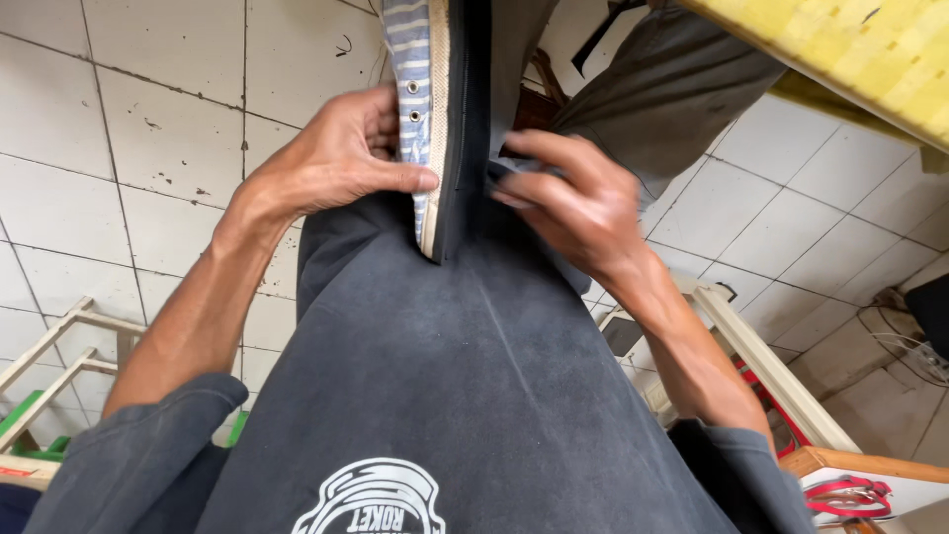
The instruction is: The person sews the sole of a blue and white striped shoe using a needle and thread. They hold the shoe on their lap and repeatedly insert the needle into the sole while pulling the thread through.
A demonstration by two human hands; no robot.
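Note:
A striped blue-and-white canvas shoe [420, 89] with a cream rim and a black sole [465, 119] stands on edge against my dark shirt, toe end pointing up out of view. My left hand [336, 158] grips its upper side, thumb pressed on the rim near the heel. My right hand [578, 203] rests against the sole side, fingers curled and pinching something small and dark at the sole's edge; what it is I cannot tell.
White floor tiles [148, 148] lie all around. A wooden frame [59, 346] stands at the lower left, another pale frame [761, 366] at the right. A yellow slab [860, 49] fills the top right corner. My grey trouser leg [662, 89] reaches upward.

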